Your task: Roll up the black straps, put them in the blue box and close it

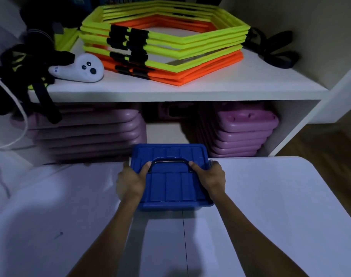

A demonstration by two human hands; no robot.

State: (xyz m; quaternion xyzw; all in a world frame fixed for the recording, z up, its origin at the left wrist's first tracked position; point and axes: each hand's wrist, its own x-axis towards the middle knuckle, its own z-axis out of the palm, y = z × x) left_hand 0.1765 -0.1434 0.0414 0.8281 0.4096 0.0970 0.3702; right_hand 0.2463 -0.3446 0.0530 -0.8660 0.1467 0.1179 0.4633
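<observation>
The blue box (171,184) sits at the far edge of the white table (270,206), its ribbed lid on top with a dark handle lying flat. My left hand (130,181) grips the box's left side, thumb on the lid by the handle. My right hand (209,177) holds the right side the same way. A bundle of black straps (274,49) lies on the upper shelf at the right. More black straps (30,76) hang tangled at the shelf's left end. The box's inside is hidden by the lid.
A white shelf (190,90) stands behind the table. On it lie stacked yellow and orange hexagon rings (170,43) and a white controller (78,68). Purple step blocks (244,132) fill the lower shelf. A white cable (21,116) hangs at left.
</observation>
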